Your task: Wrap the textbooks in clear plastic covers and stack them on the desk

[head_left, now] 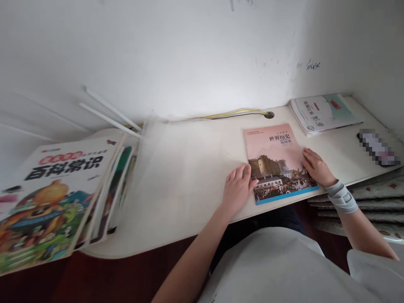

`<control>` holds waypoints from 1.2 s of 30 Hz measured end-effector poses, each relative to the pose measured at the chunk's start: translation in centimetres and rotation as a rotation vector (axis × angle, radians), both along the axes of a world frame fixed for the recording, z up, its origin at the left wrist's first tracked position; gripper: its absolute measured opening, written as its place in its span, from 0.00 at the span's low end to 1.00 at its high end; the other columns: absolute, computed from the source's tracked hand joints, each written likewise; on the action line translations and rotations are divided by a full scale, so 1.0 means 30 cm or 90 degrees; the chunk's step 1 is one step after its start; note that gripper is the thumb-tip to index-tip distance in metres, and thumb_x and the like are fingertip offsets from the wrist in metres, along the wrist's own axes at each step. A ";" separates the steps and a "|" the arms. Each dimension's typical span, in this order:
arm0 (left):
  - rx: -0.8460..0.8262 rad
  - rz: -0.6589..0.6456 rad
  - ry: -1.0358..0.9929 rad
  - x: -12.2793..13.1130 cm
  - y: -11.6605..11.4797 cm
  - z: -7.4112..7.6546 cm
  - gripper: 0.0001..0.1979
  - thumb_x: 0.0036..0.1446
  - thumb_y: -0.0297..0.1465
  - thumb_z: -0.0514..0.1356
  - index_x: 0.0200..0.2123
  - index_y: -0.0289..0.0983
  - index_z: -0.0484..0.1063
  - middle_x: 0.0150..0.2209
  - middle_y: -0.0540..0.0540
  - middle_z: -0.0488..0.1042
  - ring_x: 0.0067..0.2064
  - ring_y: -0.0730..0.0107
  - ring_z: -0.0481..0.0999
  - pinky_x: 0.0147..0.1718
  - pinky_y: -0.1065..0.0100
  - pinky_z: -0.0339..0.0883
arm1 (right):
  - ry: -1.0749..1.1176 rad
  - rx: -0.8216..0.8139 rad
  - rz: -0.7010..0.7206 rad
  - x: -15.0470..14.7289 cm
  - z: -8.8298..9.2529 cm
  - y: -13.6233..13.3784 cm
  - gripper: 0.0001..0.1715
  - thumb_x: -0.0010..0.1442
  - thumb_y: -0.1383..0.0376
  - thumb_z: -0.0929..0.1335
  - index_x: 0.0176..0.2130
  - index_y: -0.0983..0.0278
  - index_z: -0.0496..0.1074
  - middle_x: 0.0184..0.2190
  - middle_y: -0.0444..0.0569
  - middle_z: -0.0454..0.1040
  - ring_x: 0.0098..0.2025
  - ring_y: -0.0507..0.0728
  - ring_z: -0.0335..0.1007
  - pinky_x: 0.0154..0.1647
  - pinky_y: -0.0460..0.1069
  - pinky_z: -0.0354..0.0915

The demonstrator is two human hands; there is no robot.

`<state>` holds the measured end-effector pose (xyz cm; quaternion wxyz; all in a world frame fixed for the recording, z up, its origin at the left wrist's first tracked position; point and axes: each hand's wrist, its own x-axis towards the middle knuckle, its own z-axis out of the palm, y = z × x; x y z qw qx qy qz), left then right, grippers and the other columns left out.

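Observation:
A pink softcover book (276,168) with a castle and crowd on its cover lies closed on the white desk (186,185), near the front edge. My left hand (238,185) rests at the book's left side, fingers laid along the edge and thumb touching the cover. On the opposite side, my right hand (317,167) lies against the book's right edge, its fingers stretched out. A grey band (342,197) wraps my right wrist. Neither hand lifts the book.
Upright books (59,185) with a colourful front cover stand at the left end. A stack of booklets (326,112) lies at the back right, with a blurred phone (377,147) nearer me. Cables (233,112) run along the wall to a desk hole (269,115).

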<state>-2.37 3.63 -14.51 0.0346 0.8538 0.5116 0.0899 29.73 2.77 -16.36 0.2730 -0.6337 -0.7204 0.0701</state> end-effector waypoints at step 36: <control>0.004 -0.072 -0.058 -0.016 -0.006 -0.005 0.23 0.61 0.40 0.50 0.56 0.35 0.63 0.59 0.40 0.63 0.59 0.53 0.61 0.56 0.54 0.57 | 0.164 -0.004 -0.079 0.022 0.029 -0.061 0.21 0.60 0.54 0.61 0.40 0.64 0.75 0.49 0.57 0.72 0.51 0.60 0.69 0.55 0.58 0.63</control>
